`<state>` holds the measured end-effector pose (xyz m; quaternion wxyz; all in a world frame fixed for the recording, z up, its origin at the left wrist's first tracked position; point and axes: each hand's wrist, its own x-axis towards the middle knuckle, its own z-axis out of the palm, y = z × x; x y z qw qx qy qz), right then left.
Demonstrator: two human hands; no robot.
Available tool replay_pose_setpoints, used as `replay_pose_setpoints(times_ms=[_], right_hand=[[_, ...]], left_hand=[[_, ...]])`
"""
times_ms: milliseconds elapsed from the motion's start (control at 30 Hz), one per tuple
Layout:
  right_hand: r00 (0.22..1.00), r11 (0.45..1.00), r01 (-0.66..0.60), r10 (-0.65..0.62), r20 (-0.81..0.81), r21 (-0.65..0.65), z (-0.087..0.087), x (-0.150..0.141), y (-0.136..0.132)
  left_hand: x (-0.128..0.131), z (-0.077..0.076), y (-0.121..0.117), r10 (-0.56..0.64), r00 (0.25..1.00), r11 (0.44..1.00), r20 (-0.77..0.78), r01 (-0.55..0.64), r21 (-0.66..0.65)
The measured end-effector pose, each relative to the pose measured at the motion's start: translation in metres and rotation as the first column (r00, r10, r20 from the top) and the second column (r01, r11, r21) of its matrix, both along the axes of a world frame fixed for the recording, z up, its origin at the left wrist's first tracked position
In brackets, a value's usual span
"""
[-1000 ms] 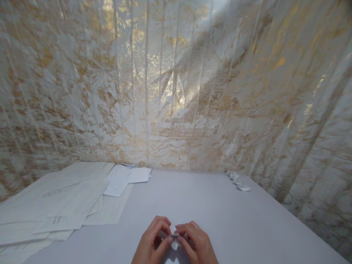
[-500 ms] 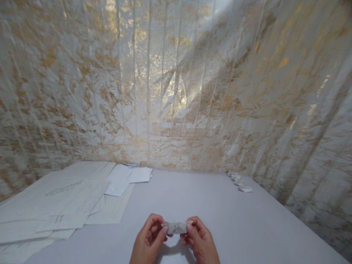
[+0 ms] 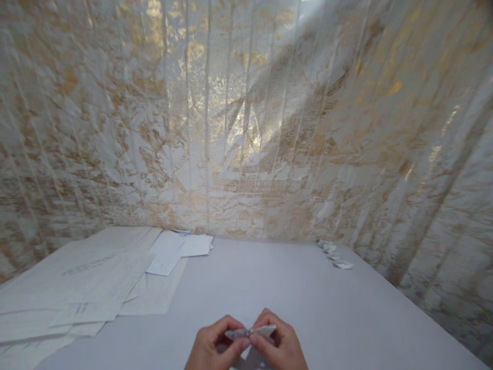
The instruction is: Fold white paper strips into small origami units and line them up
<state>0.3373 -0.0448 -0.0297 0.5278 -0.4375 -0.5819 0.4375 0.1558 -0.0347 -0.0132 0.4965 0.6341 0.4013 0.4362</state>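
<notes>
Over the near part of the worktop (image 3: 327, 313), the left hand (image 3: 216, 343) and right hand (image 3: 280, 343) pinch a folded paper (image 3: 266, 331), each grip clamped on it, thumbs close together at its middle. Large sheets (image 3: 96, 272) overlap on the left, with smaller slips (image 3: 166, 254) by their far corner. Folded pieces (image 3: 342, 264) sit in a row at far right, before a patterned curtain (image 3: 246, 195).
</notes>
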Motion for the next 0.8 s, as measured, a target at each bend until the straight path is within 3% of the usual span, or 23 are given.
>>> replay_pose_setpoints(times_ms=[233,433,667,800], right_hand=[[0.995,0.994,0.101,-0.101,0.005,-0.041,0.006,-0.003,-0.002],[0.994,0.995,0.012,-0.023,-0.108,-0.102,0.005,-0.001,0.002],[0.972,0.984,-0.099,0.062,-0.229,-0.151,-0.011,0.007,0.012],[0.945,0.975,-0.154,0.097,-0.312,-0.163,-0.010,0.008,0.013]], left_hand=[[-0.001,0.009,0.000,-0.007,1.000,1.000,0.022,0.006,0.005],[-0.001,0.003,0.002,-0.040,0.993,0.993,0.115,0.052,-0.102],[-0.004,-0.003,0.014,-0.192,0.965,0.963,0.177,0.220,-0.155],[-0.004,0.000,0.017,-0.240,0.952,0.951,0.189,0.270,-0.152]])
